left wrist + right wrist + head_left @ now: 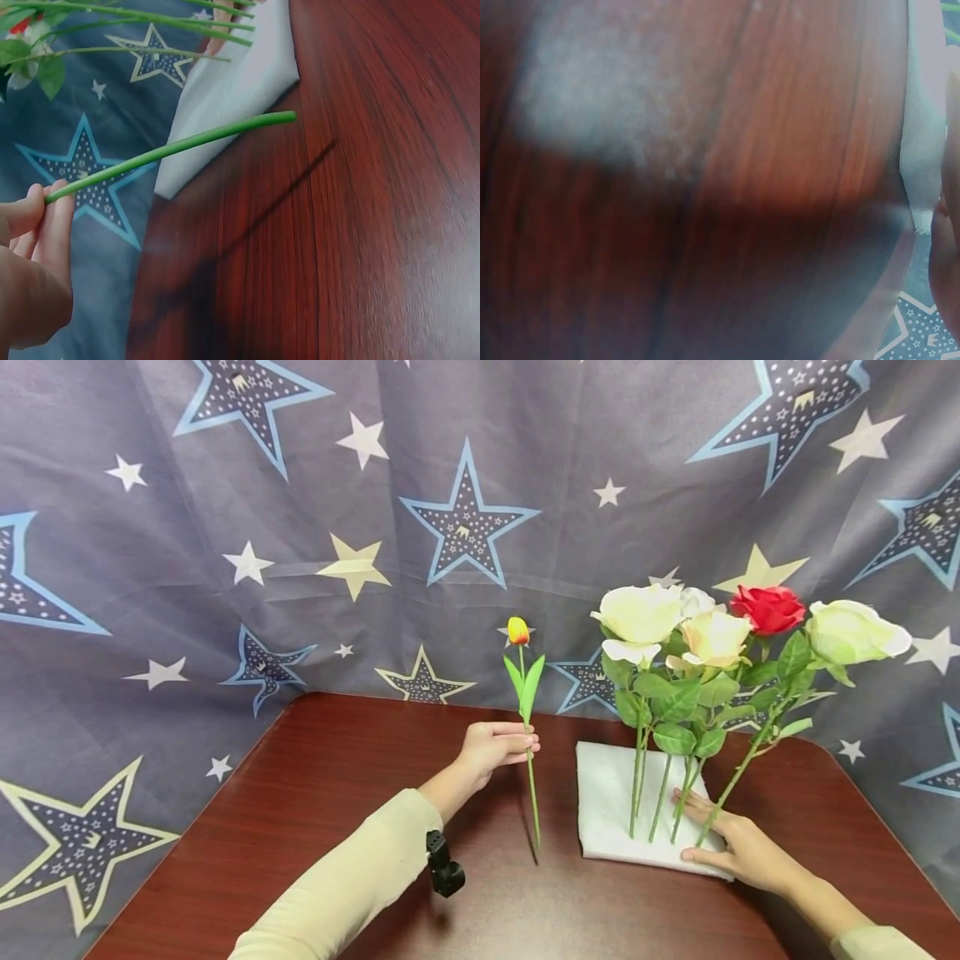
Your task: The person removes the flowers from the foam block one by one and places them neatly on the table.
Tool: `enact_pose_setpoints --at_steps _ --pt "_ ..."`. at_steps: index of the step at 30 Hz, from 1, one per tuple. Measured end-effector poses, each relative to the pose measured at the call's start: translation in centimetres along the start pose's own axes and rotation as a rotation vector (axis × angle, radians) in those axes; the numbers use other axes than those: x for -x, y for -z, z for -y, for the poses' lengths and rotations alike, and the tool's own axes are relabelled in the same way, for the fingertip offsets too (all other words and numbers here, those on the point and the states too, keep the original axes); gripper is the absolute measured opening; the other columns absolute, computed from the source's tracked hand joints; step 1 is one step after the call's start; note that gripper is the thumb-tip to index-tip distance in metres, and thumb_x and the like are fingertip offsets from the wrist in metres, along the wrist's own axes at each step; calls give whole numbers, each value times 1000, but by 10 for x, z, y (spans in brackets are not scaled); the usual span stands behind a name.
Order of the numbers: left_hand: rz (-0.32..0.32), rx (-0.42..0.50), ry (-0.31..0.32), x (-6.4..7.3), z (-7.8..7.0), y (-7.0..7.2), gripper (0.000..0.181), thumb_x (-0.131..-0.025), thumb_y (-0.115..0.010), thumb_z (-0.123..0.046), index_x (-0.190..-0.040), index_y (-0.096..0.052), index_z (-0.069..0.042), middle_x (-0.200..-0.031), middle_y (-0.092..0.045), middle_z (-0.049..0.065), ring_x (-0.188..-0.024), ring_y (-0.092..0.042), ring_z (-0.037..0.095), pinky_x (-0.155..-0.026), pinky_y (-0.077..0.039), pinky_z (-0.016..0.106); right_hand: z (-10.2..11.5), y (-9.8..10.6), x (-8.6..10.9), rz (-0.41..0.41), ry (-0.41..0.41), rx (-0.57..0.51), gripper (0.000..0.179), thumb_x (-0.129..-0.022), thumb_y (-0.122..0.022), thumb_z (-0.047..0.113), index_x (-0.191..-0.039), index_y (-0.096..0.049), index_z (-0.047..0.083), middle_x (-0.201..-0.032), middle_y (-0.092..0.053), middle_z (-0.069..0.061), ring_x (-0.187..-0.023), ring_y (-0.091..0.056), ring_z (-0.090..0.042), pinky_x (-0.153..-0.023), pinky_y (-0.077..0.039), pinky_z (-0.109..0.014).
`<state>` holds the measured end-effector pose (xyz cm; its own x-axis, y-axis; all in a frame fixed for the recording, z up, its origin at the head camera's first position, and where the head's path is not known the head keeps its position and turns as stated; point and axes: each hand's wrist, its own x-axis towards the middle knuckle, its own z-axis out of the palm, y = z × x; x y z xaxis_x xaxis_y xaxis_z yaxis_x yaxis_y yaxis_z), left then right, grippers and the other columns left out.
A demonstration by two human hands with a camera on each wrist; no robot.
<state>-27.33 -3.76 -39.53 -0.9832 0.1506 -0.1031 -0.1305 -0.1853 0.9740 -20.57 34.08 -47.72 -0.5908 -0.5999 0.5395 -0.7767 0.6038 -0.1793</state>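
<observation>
My left hand (491, 750) pinches the thin green stem of a yellow-and-red artificial tulip (531, 685), held upright with its bare lower stem hanging beneath the fingers. In the left wrist view the stem's cut end (281, 118) points out over the table, its shadow falling below. My right hand (753, 852) rests on the right part of a white foam block (603, 793), fingers and thumb spread around the stems. Several artificial roses stand in that block: a large cream rose (641, 614), a peach rose (716, 639), a red rose (768, 608) and a pale green-white rose (855, 631) leaning right.
The brown wooden table (360, 752) runs back to a grey star-patterned cloth (555, 527). A small black camera (446, 868) sits at my left wrist. Rose leaves (675, 702) spread above the foam, close to my right hand.
</observation>
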Motion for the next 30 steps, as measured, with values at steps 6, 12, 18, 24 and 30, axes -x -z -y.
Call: enact_pose_setpoints --at_steps 6,12,18,24,30 --pt "43 -79 45 4 0 16 34 -85 -63 9 -119 -59 15 -111 -64 34 -73 -72 12 -80 -61 33 -1 -1 3 -6 -4 -2 71 -66 -85 25 -127 -60 -1 -145 -51 -1 -140 -24 13 -111 -20 1" --pt "71 -151 35 14 -1 42 36 -86 -62 7 -121 -57 17 -113 -63 34 -77 -72 12 -81 -61 33 0 -4 3 0 -24 -14 72 -67 -85 24 -129 -59 1 -141 -54 -7 -139 -24 14 -110 -20 3" --pt "73 -218 31 23 -7 75 38 -88 -62 5 -123 -55 17 -116 -61 35 -79 -73 11 -81 -61 31 0 -5 1 -2 -35 -19 72 -67 -85 25 -129 -59 1 -138 -56 -11 -138 -26 14 -110 -20 2" --pt "61 -244 57 29 -19 102 39 -88 -62 3 -125 -54 15 -112 -68 28 -79 -72 10 -80 -61 29 -2 -3 -1 -3 -41 2 70 -67 -85 27 -127 -61 0 -133 -61 -16 -138 -26 14 -111 -20 2" --pt "87 -294 84 33 -31 126 42 -90 -61 2 -128 -50 17 -103 -74 17 -80 -72 9 -84 -60 34 -4 -1 0 -12 -45 2 70 -66 -86 27 -125 -62 -1 -133 -61 -14 -138 -26 14 -111 -20 1"
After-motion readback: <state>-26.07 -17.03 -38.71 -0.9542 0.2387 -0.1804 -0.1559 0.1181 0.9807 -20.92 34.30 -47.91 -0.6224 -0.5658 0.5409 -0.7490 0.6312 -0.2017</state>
